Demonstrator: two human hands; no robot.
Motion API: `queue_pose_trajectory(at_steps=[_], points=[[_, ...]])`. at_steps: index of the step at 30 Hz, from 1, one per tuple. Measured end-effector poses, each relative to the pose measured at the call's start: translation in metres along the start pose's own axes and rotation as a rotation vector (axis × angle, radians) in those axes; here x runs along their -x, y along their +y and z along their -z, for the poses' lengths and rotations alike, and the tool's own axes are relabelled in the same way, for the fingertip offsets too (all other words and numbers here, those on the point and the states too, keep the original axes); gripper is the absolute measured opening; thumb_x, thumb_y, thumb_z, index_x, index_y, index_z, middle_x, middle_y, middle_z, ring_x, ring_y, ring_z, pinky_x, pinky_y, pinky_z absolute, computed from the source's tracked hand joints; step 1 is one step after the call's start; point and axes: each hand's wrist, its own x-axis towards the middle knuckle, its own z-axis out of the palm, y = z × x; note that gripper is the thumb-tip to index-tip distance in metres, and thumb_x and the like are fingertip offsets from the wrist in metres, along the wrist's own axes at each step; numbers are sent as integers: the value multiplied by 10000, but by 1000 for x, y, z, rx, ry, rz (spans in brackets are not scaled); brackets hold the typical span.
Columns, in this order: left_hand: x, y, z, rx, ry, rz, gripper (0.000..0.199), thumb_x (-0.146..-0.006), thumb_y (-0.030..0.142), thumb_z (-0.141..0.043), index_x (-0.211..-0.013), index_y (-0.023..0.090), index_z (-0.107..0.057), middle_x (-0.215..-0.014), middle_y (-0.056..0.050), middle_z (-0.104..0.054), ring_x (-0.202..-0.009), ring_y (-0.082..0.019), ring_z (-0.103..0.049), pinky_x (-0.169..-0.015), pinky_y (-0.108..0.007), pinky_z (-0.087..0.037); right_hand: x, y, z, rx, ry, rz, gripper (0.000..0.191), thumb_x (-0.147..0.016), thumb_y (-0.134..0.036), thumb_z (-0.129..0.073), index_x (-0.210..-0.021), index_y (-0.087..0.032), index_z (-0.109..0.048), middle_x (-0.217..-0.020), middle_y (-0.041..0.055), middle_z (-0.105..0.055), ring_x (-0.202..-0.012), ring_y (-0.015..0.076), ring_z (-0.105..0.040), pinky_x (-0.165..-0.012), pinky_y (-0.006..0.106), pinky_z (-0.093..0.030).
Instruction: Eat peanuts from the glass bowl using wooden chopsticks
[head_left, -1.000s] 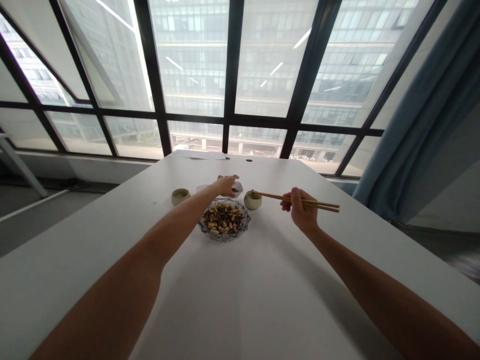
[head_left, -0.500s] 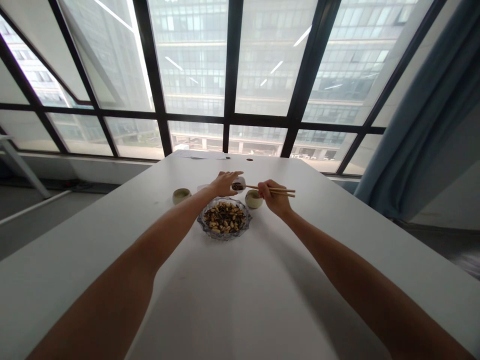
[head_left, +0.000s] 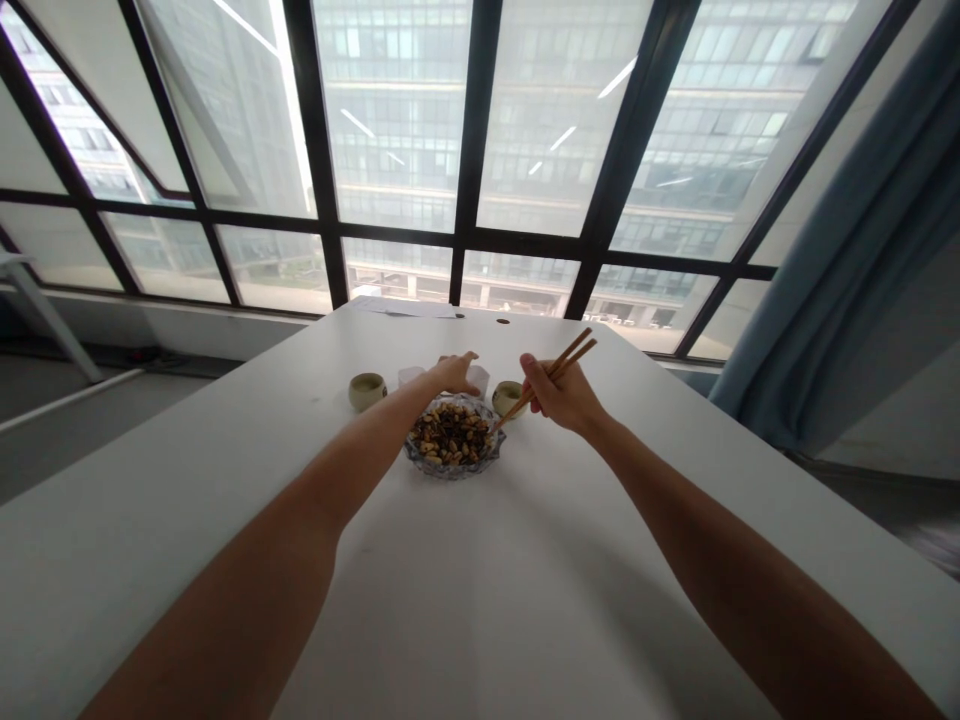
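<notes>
My left hand (head_left: 453,374) reaches over the far side of a scalloped clear glass bowl (head_left: 454,470). Its thumb and fingers are curved about a small translucent plastic cup (head_left: 478,379), although part of the grip is hidden. The bowl holds a heap of peanuts and dark seeds (head_left: 450,435). In my right hand (head_left: 559,392) is a pair of wooden chopsticks (head_left: 571,357), slanting down to the left. Their tips are at the bowl's right rim, in front of a pale green cup (head_left: 507,396).
Left of the bowl stands another pale green cup (head_left: 367,392). A second translucent cup (head_left: 410,376) is partly behind my left forearm. Papers (head_left: 409,308) lie at the far end of the white table (head_left: 420,600), near the windows. A blue curtain (head_left: 817,260) hangs at right.
The chopsticks have swung from near level at the plastic cup's mouth to a steep slant, tips at the bowl. The plastic cup no longer shows dark seeds in its mouth.
</notes>
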Motion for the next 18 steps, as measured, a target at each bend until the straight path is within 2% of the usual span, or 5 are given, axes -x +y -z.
queue_pose_trajectory(at_steps=[4, 7, 13, 16, 18], points=[[13, -8, 7, -12, 54, -30, 810, -788, 599, -673, -1448, 223, -395, -1467, -133, -537, -1352, -292, -494, -1144, -423, -283, 3, -1, -8, -13, -226, -37, 686, -850, -777, -482, -541, -179, -616, -381, 16, -550, -290, 92, -455, -312, 206, -342], [35, -24, 12, -32, 183, -43, 589, -885, 582, -562, -1357, 233, -511, -1433, -102, -568, -1336, -273, -501, -1152, -442, -266, 3, 10, -21, -102, -270, -105, 639, -813, -765, -558, -572, -177, -623, -420, 17, -588, -318, 101, -503, -321, 200, -378], [89, -60, 18, -18, 436, 52, 383, -942, 498, -494, -1191, 238, -623, -1294, -80, -651, -1228, -285, -568, -1083, -466, -354, 1, 33, -39, -228, -36, -106, 630, -716, -798, -630, -617, -176, -639, -489, 37, -638, -387, 125, -568, -364, 222, -450], [110, -75, 16, -5, 534, 88, 375, -950, 498, -472, -1178, 236, -615, -1304, -84, -641, -1233, -285, -559, -1070, -471, -378, 4, 33, -37, -272, 91, -96, 632, -752, -790, -603, -656, -168, -658, -510, 39, -645, -400, 127, -570, -383, 235, -470], [121, -83, 12, -3, 586, 122, 379, -951, 498, -465, -1188, 234, -597, -1327, -91, -624, -1255, -290, -541, -1072, -480, -384, 7, 29, -32, -274, 107, -102, 629, -757, -785, -605, -662, -166, -661, -507, 39, -642, -400, 130, -569, -382, 240, -470]])
